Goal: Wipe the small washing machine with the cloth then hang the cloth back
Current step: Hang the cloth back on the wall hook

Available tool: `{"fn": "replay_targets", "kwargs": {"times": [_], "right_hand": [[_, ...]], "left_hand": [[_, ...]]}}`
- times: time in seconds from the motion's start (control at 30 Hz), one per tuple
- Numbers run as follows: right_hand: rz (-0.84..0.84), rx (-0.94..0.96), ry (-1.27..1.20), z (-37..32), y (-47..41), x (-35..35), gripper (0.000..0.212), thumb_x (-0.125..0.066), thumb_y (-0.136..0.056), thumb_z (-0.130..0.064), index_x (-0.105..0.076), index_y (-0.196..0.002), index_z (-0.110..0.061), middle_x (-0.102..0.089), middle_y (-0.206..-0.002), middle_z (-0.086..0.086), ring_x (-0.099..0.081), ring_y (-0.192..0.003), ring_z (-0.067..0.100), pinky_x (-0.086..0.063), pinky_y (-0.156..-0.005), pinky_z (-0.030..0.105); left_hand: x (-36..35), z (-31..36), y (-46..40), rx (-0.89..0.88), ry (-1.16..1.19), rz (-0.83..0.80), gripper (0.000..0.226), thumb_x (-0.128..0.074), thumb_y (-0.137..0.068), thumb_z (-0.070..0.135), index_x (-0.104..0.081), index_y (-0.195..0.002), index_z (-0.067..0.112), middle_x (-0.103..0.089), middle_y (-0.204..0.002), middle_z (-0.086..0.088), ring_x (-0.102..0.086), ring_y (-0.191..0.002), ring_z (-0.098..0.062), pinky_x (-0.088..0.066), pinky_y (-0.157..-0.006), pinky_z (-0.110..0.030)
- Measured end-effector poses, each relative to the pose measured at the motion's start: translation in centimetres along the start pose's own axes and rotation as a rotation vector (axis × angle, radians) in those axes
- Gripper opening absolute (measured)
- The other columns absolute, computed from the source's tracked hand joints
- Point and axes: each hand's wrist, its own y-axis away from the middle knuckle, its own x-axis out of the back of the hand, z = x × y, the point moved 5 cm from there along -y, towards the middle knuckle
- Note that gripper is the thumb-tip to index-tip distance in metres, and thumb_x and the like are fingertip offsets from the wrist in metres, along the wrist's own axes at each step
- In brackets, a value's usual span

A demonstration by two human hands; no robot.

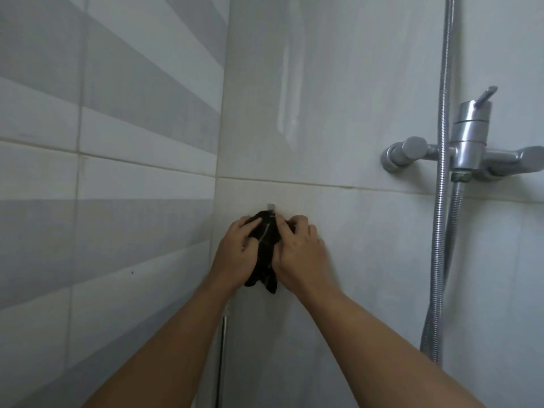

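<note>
Both hands are raised to a tiled wall near the corner of a bathroom. A dark cloth is held bunched between them, directly below a small metal hook fixed to the wall. The top of the cloth sits at the hook, but whether it is caught on it cannot be told — the fabric and the fingers hide the point of contact.

The left hand is seen with its fingers curled onto the upper left side of the cloth. The right hand grips the right side, its fingers bent over the top edge. Neither set of fingers is spread; both are closed on the fabric. The lower end of the cloth hangs free between the wrists.

The small washing machine is not in view, so the wiping cannot be checked. The step in hand is either taking the cloth off the hook or hanging it back — which of the two cannot be settled from this view.

If hanging is under way, the next move calls for a fold of the cloth to be seated over the hook, then tested by easing one hand off before the other is released.

A shower mixer and its metal hose are mounted well apart to the right and are not touched.
</note>
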Motion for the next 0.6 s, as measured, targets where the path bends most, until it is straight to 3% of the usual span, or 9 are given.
{"fn": "replay_targets", "kwargs": {"times": [0.13, 0.27, 0.43, 0.6], "right_hand": [[-0.056, -0.011, 0.004, -0.3, 0.9, 0.3, 0.062, -0.032, -0.093, -0.033, -0.03, -0.155, -0.028, -0.045, -0.137, 0.008, -0.051, -0.109, 0.029, -0.051, -0.083, 0.045], [-0.115, -0.046, 0.006, -0.5, 1.2, 0.8, 0.071, -0.014, -0.089, -0.04, -0.022, -0.158, -0.029, -0.037, -0.147, 0.009, -0.047, -0.119, 0.029, -0.05, -0.089, 0.047], [-0.221, -0.036, 0.011, -0.5, 0.9, 0.5, 0.07, -0.049, -0.099, -0.032, -0.016, -0.16, -0.025, -0.035, -0.144, 0.011, -0.047, -0.117, 0.03, -0.05, -0.091, 0.047], [-0.22, -0.042, -0.005, -0.7, 0.8, 0.9, 0.071, -0.051, -0.099, -0.03, -0.015, -0.16, -0.025, -0.033, -0.145, 0.012, -0.048, -0.117, 0.031, -0.052, -0.09, 0.047]], "left_hand": [[-0.4, 0.4, 1.1, 0.03, 0.019, 0.004, 0.049, -0.041, -0.102, 0.012, -0.05, -0.147, 0.028, -0.025, -0.164, 0.006, -0.028, -0.141, -0.001, -0.024, -0.115, -0.022], [-0.6, 0.7, 1.9, 0.052, 0.053, 0.007, 0.051, -0.041, -0.102, 0.011, -0.047, -0.149, 0.03, -0.018, -0.166, 0.006, -0.026, -0.15, -0.01, -0.025, -0.123, -0.036], [-0.6, 1.7, 2.4, 0.093, 0.095, -0.039, 0.054, -0.04, -0.102, 0.008, -0.043, -0.152, 0.027, -0.014, -0.167, 0.005, -0.029, -0.149, -0.013, -0.027, -0.122, -0.033], [-0.3, 2.0, 2.5, 0.13, 0.095, -0.02, 0.053, -0.042, -0.101, 0.009, -0.044, -0.151, 0.026, -0.014, -0.168, 0.004, -0.028, -0.15, -0.014, -0.028, -0.122, -0.039]]}}
